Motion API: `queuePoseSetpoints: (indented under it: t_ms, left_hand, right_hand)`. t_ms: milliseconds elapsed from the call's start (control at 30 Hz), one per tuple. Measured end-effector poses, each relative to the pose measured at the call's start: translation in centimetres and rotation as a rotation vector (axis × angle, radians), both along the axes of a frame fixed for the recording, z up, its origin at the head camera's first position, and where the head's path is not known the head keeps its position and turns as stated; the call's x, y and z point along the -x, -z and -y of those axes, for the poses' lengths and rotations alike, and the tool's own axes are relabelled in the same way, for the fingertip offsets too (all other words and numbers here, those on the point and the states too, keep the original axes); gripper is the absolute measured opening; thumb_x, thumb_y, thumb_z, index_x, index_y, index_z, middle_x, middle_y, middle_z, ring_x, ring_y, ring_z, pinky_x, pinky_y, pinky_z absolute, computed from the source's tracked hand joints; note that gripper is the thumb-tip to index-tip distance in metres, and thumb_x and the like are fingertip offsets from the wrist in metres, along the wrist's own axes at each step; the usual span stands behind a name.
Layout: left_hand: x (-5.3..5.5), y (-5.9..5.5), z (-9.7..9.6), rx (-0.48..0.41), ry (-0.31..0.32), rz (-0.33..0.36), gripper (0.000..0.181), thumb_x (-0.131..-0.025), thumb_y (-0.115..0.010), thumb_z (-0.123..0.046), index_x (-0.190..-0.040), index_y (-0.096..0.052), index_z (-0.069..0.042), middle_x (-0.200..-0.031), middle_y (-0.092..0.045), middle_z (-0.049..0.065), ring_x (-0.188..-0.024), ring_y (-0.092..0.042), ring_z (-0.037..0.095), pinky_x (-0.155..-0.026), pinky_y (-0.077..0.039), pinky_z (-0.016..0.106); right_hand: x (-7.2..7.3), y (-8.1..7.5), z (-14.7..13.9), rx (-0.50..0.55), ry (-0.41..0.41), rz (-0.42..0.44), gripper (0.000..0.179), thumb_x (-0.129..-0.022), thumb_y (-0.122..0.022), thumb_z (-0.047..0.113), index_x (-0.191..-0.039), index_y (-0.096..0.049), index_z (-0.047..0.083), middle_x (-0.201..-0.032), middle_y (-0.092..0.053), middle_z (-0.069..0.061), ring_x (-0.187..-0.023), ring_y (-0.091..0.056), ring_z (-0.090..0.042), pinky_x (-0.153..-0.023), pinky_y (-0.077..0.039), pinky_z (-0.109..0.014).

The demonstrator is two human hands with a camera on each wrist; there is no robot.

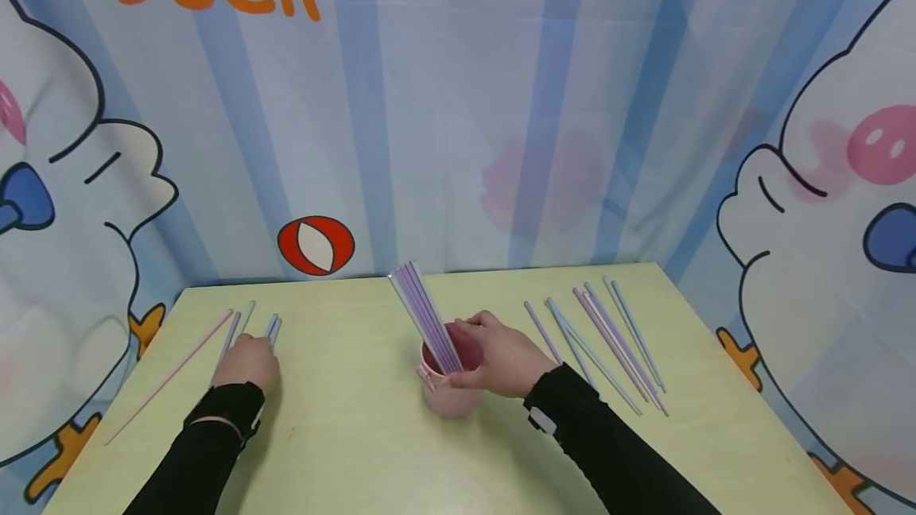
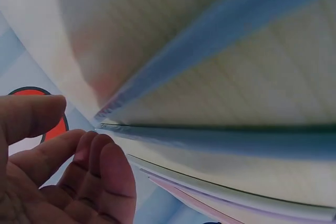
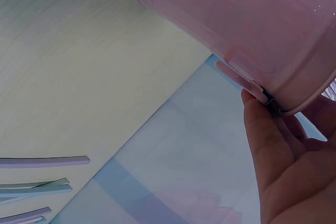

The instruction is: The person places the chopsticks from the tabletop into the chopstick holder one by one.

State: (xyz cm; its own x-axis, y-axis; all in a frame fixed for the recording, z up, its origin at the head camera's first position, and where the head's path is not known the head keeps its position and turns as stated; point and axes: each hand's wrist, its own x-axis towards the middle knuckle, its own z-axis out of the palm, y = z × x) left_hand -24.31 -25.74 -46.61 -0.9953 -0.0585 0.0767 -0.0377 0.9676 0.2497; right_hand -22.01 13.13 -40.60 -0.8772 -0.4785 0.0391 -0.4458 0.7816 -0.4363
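A pink cup point(image 1: 452, 400) stands mid-table, holding a leaning bundle of purple and pale straw-like sticks point(image 1: 428, 316). My right hand point(image 1: 504, 356) grips the cup at its rim from the right; the right wrist view shows fingers point(image 3: 268, 140) at the rim beside a small pink clip-like part point(image 3: 241, 81). On the left, my left hand point(image 1: 246, 364) is low over several loose sticks. Its fingers are loosely bent in the left wrist view, with a gap between thumb and fingers, close to the ends of two blue sticks point(image 2: 231, 141). A pink stick point(image 1: 168, 376) lies farther left.
Several purple, blue, pink and pale green sticks point(image 1: 622, 340) lie spread on the right of the pale wooden table point(image 1: 343, 435). Behind the table's back edge hangs a blue striped curtain point(image 1: 444, 102) printed with cartoon figures.
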Motion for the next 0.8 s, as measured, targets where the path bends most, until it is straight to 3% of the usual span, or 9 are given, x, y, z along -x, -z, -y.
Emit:
queuePoseSetpoints:
  t_ms: [367, 800]
  left_hand:
    - [-0.36, 0.01, -0.09, 0.014, -0.011, 0.047, 0.022, -0.092, -0.042, 0.006, -0.091, -0.06, 0.018, -0.085, -0.049, 0.028, -0.073, -0.058, 0.044, -0.07, -0.049, 0.057]
    - [-0.23, -0.05, -0.25, -0.002, -0.003, 0.052, 0.016, -0.089, -0.051, 0.003, -0.086, -0.059, 0.016, -0.081, -0.054, 0.026, -0.074, -0.058, 0.041, -0.07, -0.049, 0.057]
  right_hand:
    - [0.03, 0.12, -0.06, 0.006, 0.002, 0.01, 0.082, -0.075, -0.077, 0.057, -0.143, -0.05, 0.019, -0.13, -0.05, -0.007, -0.108, -0.058, -0.024, -0.094, -0.049, -0.04]
    - [0.06, 0.01, -0.01, 0.0, -0.002, 0.002, 0.083, -0.076, -0.076, 0.057, -0.144, -0.049, 0.018, -0.13, -0.05, -0.007, -0.108, -0.059, -0.023, -0.093, -0.049, -0.039]
